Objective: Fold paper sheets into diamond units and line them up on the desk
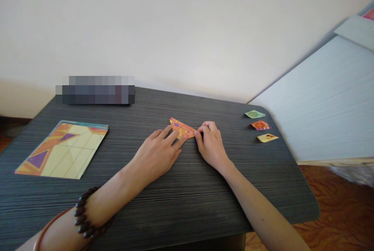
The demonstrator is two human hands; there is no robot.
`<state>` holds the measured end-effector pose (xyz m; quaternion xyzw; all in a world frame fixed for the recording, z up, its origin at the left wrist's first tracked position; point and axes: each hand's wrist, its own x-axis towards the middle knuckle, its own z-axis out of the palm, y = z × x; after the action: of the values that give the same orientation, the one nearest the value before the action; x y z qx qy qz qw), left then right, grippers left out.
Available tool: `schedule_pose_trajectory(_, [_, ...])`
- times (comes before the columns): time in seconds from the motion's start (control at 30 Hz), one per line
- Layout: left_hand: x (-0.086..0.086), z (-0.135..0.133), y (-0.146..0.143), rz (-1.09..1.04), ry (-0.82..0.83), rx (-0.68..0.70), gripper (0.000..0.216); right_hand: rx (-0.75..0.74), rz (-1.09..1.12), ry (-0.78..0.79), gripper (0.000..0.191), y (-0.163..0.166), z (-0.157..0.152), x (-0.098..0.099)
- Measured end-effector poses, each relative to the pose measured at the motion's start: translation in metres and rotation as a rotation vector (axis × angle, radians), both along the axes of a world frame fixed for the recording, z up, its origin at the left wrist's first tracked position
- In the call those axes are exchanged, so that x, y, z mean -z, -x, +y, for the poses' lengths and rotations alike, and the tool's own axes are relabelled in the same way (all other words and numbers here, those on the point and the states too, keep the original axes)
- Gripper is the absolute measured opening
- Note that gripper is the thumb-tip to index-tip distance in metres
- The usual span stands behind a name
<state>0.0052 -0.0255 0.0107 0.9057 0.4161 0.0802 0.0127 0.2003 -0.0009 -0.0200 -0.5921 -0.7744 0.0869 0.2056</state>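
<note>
A small folded piece of orange patterned paper (pixel 181 128) lies flat on the dark striped table (pixel 181 188), near its middle. My left hand (pixel 157 153) rests flat beside it, fingers stretched out with the fingertips pressing on the paper's near edge. My right hand (pixel 209 144) has its fingers curled and pinched on the paper's right end. A beaded bracelet (pixel 87 214) is on my left wrist.
A pad of patterned paper sheets (pixel 62 150) lies at the table's left. Three small folded paper pieces, green (pixel 255 114), orange (pixel 260 125) and yellow (pixel 267 137), sit in a row at the right edge. A pale board (pixel 327 111) slopes beside the table.
</note>
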Motion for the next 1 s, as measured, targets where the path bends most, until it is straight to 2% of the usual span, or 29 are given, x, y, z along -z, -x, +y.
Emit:
schedule_pose_trajectory(0.23, [0.000, 0.002, 0.002, -0.021, -0.007, 0.008, 0.035, -0.087, 0.128, 0.021, 0.014, -0.010, -0.001, -0.001])
schedule_pose_trajectory(0.43, [0.009, 0.005, -0.003, -0.119, -0.043, -0.142, 0.023, -0.152, 0.144, 0.054, 0.013, -0.009, -0.003, -0.002])
schedule_pose_trajectory(0.73, [0.010, 0.005, -0.005, -0.120, -0.086, -0.178, 0.020, -0.063, 0.128, 0.046, 0.015, -0.002, -0.004, 0.000])
schedule_pose_trajectory(1.0, [0.018, 0.008, -0.005, -0.182, -0.123, -0.190, 0.024, -0.101, 0.136, 0.046, 0.016, -0.004, -0.004, -0.003])
